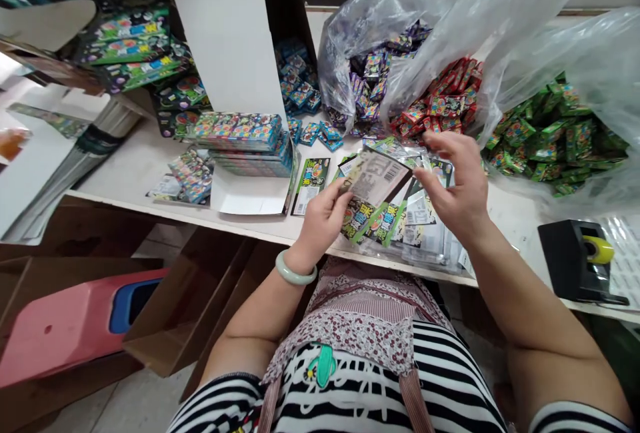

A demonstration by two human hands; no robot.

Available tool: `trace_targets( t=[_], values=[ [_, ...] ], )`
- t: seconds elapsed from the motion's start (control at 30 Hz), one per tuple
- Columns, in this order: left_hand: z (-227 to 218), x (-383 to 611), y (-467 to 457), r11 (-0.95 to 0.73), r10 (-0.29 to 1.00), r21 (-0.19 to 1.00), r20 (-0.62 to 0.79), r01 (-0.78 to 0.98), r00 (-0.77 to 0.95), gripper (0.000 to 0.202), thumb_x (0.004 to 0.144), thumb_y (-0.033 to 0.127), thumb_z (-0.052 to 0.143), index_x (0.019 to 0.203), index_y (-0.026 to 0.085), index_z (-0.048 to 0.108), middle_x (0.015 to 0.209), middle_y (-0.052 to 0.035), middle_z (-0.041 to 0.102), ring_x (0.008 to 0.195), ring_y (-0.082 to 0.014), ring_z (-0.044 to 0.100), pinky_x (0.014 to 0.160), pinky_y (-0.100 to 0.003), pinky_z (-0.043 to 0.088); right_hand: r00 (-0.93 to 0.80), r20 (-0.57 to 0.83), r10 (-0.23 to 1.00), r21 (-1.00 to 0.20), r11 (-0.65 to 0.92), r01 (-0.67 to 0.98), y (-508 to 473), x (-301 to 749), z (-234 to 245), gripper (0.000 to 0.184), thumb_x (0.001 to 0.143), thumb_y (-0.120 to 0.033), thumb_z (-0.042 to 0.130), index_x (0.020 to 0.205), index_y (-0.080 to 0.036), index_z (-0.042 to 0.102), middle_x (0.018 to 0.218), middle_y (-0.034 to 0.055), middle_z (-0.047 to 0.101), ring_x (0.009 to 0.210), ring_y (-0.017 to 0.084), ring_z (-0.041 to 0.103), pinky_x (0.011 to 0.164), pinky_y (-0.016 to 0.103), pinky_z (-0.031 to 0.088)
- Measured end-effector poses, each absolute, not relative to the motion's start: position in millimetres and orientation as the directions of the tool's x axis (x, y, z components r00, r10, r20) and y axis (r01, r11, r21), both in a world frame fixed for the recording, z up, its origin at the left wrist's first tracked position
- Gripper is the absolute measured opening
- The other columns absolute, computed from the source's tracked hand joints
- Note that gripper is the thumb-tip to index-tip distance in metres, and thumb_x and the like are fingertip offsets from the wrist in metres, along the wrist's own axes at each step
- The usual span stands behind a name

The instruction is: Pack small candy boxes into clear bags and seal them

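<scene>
My left hand (323, 218) pinches the lower left corner of a clear plastic sleeve with a printed card and barcode (374, 176), held tilted above the table edge. My right hand (457, 183) grips the sleeve's right side with curled fingers. Under both hands lies a loose pile of the same green printed sleeves (400, 223). A pale green bangle (295, 273) circles my left wrist.
Three clear bags at the back hold purple packets (373, 83), red packets (443, 103) and green packets (547, 133). Blue packets (300, 90) lie loose behind a filled display box (243, 136). A black tape dispenser (575, 260) stands right. Cardboard boxes and a pink stool (65, 326) sit below left.
</scene>
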State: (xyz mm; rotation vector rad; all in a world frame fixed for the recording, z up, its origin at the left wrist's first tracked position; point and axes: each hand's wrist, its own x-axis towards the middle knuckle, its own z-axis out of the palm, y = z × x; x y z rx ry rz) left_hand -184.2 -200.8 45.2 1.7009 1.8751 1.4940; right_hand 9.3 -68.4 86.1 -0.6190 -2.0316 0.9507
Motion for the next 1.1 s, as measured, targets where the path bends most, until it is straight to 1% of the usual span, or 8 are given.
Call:
trace_targets(
  t=[0.07,0.2,0.3,0.37,0.6,0.8,0.93,1.1],
  values=[
    [46,-181,-200,-0.166,0.810,0.868,0.391,0.468,-0.438,0.025,0.095,0.032,0.059,0.110,0.016,0.070,0.099,-0.0056,0.075,0.087,-0.0155,0.068,0.080,-0.027,0.055,-0.631,0.379,0.677,-0.863,0.504,0.021,-81,10,76,0.049,0.084,-0.049,0.071,0.125,-0.025,0.060,0.125,0.0099,0.064,0.120,0.026,0.060,0.095,0.043,0.054],
    [38,-166,-195,-0.121,0.870,0.992,0.095,-0.022,-0.483,0.028,0.086,0.044,0.070,0.094,0.018,0.072,0.086,-0.0026,0.074,0.077,-0.0148,0.067,0.074,-0.027,0.055,-0.791,0.051,0.609,-0.994,0.111,0.021,-99,8,54,0.032,0.081,-0.048,0.072,0.096,-0.021,0.063,0.089,0.0038,0.070,0.084,0.018,0.067,0.080,0.036,0.057],
    [29,-152,-192,-0.067,0.909,0.915,-0.109,-0.399,-0.402,0.038,0.075,0.048,0.080,0.096,0.018,0.070,0.086,-0.0030,0.075,0.076,-0.0170,0.070,0.074,-0.030,0.057,-0.699,-0.054,0.713,-0.997,-0.004,0.072,-100,9,43,0.030,0.078,-0.048,0.071,0.080,-0.021,0.060,0.070,-0.0013,0.063,0.067,0.014,0.059,0.067,0.030,0.052],
    [23,-145,-192,-0.068,0.898,0.869,-0.161,-0.489,-0.410,0.041,0.070,0.044,0.084,0.099,0.018,0.070,0.091,-0.0035,0.076,0.082,-0.0182,0.071,0.080,-0.032,0.057,-0.685,-0.115,0.719,-0.993,-0.066,0.098,-101,13,38,0.031,0.075,-0.049,0.072,0.079,-0.021,0.061,0.068,-0.0024,0.060,0.064,0.013,0.056,0.062,0.028,0.049],
    [9,-137,-191,-0.029,0.881,0.786,-0.272,-0.617,-0.388,0.045,0.062,0.044,0.089,0.091,0.017,0.069,0.085,-0.0021,0.075,0.086,-0.0191,0.071,0.085,-0.032,0.056,-0.664,-0.219,0.715,-0.975,-0.190,0.116,-112,21,20,0.035,0.071,-0.051,0.076,0.075,-0.021,0.059,0.062,-0.0041,0.058,0.058,0.011,0.052,0.056,0.026,0.045],
    [5,-136,-196,-0.079,0.852,0.869,-0.196,-0.489,-0.486,0.042,0.072,0.051,0.082,0.091,0.018,0.066,0.082,0.0014,0.072,0.079,-0.0140,0.068,0.079,-0.028,0.054,-0.744,-0.227,0.629,-0.967,-0.237,0.095,-128,34,12,0.038,0.070,-0.049,0.080,0.091,-0.022,0.064,0.086,0.0003,0.070,0.076,0.014,0.064,0.074,0.031,0.056],
    [-3,-129,-206,-0.064,0.876,0.911,-0.145,-0.408,-0.461,0.043,0.081,0.059,0.071,0.090,0.017,0.065,0.084,0.0000,0.073,0.085,-0.0153,0.068,0.082,-0.029,0.054,-0.733,-0.227,0.641,-0.972,-0.190,0.135,-143,49,7,0.033,0.074,-0.049,0.078,0.084,-0.022,0.062,0.082,0.0004,0.071,0.074,0.016,0.066,0.074,0.034,0.058],
    [8,-131,-213,-0.128,0.929,0.932,-0.007,-0.339,-0.370,0.059,0.081,0.045,0.075,0.131,0.021,0.054,0.102,-0.0046,0.074,0.090,-0.0161,0.071,0.082,-0.029,0.057,-0.788,-0.192,0.585,-0.977,-0.190,0.097,-161,67,-6,0.039,0.080,-0.052,0.072,0.104,-0.023,0.063,0.095,0.0034,0.074,0.089,0.020,0.071,0.089,0.042,0.059]
  ],
)
